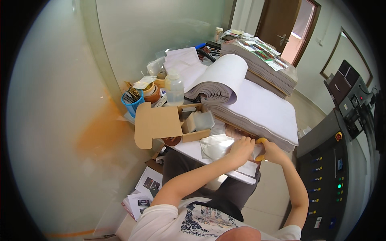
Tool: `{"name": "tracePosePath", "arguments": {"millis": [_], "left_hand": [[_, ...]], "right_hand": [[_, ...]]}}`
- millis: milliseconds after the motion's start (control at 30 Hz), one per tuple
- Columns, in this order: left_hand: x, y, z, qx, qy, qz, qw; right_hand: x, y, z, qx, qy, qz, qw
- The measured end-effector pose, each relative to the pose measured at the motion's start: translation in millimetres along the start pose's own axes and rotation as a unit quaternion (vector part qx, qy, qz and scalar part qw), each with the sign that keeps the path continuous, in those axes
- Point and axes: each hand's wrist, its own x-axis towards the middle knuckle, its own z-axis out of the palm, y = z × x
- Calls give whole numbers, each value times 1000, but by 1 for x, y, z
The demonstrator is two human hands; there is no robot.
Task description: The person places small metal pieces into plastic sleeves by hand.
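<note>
My left hand [240,152] is bent over the near edge of the small white table [193,152], its fingers curled together and their tips hidden. Just right of it, my right hand [274,153] wears yellow finger covers [261,141] on thumb and forefinger. Between those two fingers sits a small, pale flat piece [257,150], its kind too small to make out. A crumpled, shiny white plastic bag [217,146] lies beside my left hand. Further left stands an open cardboard box [196,135] with clear plastic sleeves [204,120] inside.
Large stacks of white sheets [265,108] rise behind my hands, one curled into a roll [225,76]. A clear plastic bottle [175,90], tape rolls [152,94] and a blue cup [132,103] stand left. A grey machine [325,168] with switches is on the right.
</note>
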Motion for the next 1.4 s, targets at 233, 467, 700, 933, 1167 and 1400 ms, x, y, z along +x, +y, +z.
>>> {"name": "tracePosePath", "arguments": {"millis": [233,467,700,933,1167,1400], "left_hand": [[-4,18,-6,-19,27,-3,999],[12,22,7,-63,104,-58,991],[12,3,29,-152,194,-39,968],[15,2,23,-229,150,-40,961],[10,17,-11,-292,155,-51,942],[-44,5,-42,-229,339,-39,912]], "right_hand": [[2,-1,-20,72,-19,-12,997],[-5,-34,-34,6,71,-41,997],[-7,-31,-13,131,164,-48,977],[-8,-10,-7,244,212,-82,943],[-6,-57,-30,259,344,-150,890],[20,-107,-42,248,299,-224,894]]}}
